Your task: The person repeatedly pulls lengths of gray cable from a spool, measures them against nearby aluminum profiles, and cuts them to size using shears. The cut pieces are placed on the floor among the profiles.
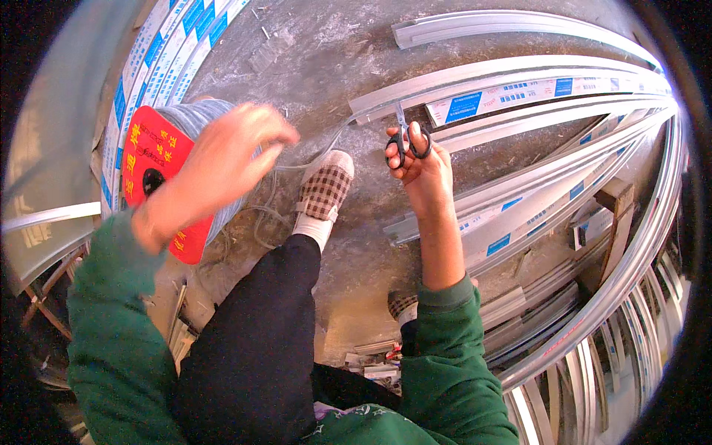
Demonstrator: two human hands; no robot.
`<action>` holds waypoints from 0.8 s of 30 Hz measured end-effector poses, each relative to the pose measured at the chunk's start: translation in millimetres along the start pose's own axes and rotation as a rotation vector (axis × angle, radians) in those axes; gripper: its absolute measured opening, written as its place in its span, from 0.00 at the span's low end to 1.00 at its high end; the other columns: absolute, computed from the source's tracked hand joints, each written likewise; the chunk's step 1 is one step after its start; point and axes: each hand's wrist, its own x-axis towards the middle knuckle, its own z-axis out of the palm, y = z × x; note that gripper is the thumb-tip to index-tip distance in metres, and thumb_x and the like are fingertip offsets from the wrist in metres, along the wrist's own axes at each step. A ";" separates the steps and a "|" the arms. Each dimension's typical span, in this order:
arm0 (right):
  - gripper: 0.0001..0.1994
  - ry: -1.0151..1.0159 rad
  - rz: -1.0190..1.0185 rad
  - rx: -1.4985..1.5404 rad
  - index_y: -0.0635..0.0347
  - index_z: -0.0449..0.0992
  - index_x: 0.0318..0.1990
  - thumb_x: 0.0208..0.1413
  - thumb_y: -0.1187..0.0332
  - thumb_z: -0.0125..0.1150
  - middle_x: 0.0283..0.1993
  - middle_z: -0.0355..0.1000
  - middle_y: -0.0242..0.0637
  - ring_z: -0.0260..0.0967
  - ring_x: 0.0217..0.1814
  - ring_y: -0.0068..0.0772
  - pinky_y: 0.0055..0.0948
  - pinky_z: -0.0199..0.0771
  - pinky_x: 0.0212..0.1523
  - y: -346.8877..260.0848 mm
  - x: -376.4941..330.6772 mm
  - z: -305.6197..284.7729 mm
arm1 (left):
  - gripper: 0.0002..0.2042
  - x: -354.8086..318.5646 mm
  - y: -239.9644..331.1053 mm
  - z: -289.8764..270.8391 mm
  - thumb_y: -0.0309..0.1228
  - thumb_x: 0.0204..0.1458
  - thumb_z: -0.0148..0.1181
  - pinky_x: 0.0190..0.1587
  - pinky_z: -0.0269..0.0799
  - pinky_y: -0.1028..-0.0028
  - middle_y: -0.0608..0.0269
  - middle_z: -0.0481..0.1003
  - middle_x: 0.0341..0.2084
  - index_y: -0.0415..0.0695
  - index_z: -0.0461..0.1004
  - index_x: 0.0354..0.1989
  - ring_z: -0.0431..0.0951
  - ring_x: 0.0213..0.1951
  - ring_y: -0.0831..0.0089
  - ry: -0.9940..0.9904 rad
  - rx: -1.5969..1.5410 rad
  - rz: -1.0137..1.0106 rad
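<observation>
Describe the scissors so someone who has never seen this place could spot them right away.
Start at the long pale metal profiles lying across the grey concrete floor. Near the end of the closest one, the person's right hand is raised, fingers through two black loops. Those are the scissors: small, black-handled, short silver blades pointing up at the profile's end, the only dark tool among the pale strips.

Concrete floor (326,67); checkered slipper (324,191); wooden block (615,215); small metal offcuts (371,360) by feet.

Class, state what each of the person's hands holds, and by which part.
Right hand: black scissors, fingers through the handle loops. Left hand, blurred over the strip spool: cannot tell.
</observation>
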 end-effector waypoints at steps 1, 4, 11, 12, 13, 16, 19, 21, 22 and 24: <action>0.20 0.006 0.005 0.001 0.66 0.76 0.43 0.63 0.54 0.55 0.28 0.75 0.36 0.71 0.24 0.21 0.17 0.66 0.23 -0.2 -0.3 0.7 | 0.07 23.1 -12.8 9.8 0.27 0.49 0.56 0.45 0.70 0.59 0.57 0.75 0.36 0.42 0.77 0.36 0.74 0.41 0.54 0.029 0.049 0.057; 0.19 0.022 0.017 0.015 0.66 0.75 0.43 0.63 0.55 0.54 0.28 0.74 0.35 0.69 0.24 0.20 0.16 0.65 0.23 -0.8 -0.1 3.7 | 0.09 87.7 -38.2 44.2 0.32 0.51 0.57 0.49 0.68 0.60 0.59 0.77 0.39 0.46 0.78 0.40 0.74 0.44 0.57 -0.042 0.159 0.056; 0.18 0.050 -0.042 0.045 0.68 0.75 0.44 0.63 0.57 0.55 0.27 0.73 0.32 0.66 0.23 0.18 0.16 0.61 0.22 4.1 -1.0 9.2 | 0.08 162.8 -40.7 97.9 0.34 0.44 0.63 0.42 0.75 0.58 0.55 0.80 0.31 0.47 0.82 0.31 0.81 0.37 0.56 -0.117 -0.036 -0.084; 0.18 0.087 -0.038 0.041 0.68 0.75 0.44 0.63 0.57 0.55 0.26 0.73 0.32 0.65 0.23 0.17 0.16 0.61 0.22 5.3 -1.5 10.2 | 0.08 165.2 -40.8 100.1 0.34 0.44 0.64 0.42 0.75 0.59 0.55 0.81 0.31 0.47 0.82 0.31 0.81 0.37 0.56 -0.116 -0.048 -0.089; 0.18 0.096 -0.075 0.027 0.68 0.75 0.44 0.63 0.57 0.55 0.26 0.72 0.32 0.65 0.23 0.17 0.15 0.60 0.21 5.4 -2.1 10.3 | 0.08 166.5 -41.4 101.6 0.34 0.43 0.65 0.42 0.75 0.59 0.55 0.81 0.31 0.47 0.82 0.31 0.81 0.37 0.56 -0.123 -0.059 -0.102; 0.18 0.176 -0.126 -0.007 0.68 0.75 0.44 0.62 0.58 0.57 0.26 0.72 0.31 0.64 0.22 0.16 0.14 0.57 0.20 0.5 -2.5 4.4 | 0.09 168.2 -44.4 103.5 0.35 0.41 0.66 0.42 0.75 0.59 0.56 0.81 0.31 0.47 0.82 0.31 0.81 0.38 0.57 -0.145 -0.077 -0.117; 0.17 0.222 -0.207 -0.065 0.68 0.75 0.44 0.62 0.59 0.56 0.26 0.71 0.30 0.64 0.23 0.16 0.15 0.57 0.20 -25.7 8.8 -24.5 | 0.09 171.0 -46.0 106.1 0.35 0.41 0.67 0.43 0.75 0.60 0.56 0.80 0.32 0.46 0.81 0.31 0.80 0.39 0.57 -0.165 -0.080 -0.088; 0.17 0.223 -0.260 0.018 0.68 0.74 0.45 0.63 0.59 0.56 0.29 0.72 0.32 0.65 0.26 0.16 0.14 0.58 0.21 -53.6 24.3 -55.3 | 0.09 172.2 -46.4 107.6 0.35 0.41 0.67 0.43 0.75 0.60 0.56 0.80 0.33 0.46 0.81 0.31 0.80 0.40 0.57 -0.187 -0.082 -0.102; 0.17 0.257 -0.301 0.011 0.68 0.73 0.46 0.63 0.59 0.55 0.30 0.72 0.33 0.65 0.27 0.16 0.14 0.59 0.21 -70.0 34.3 -73.4 | 0.09 172.6 -46.7 108.0 0.35 0.41 0.67 0.43 0.75 0.60 0.56 0.80 0.33 0.46 0.81 0.31 0.80 0.40 0.57 -0.184 -0.081 -0.098; 0.18 0.309 -0.397 0.005 0.70 0.71 0.47 0.63 0.60 0.55 0.32 0.71 0.35 0.65 0.28 0.17 0.14 0.61 0.23 -111.8 58.0 -114.4 | 0.09 172.2 -46.9 108.7 0.35 0.41 0.67 0.44 0.74 0.60 0.56 0.80 0.33 0.46 0.81 0.30 0.80 0.41 0.57 -0.193 -0.081 -0.107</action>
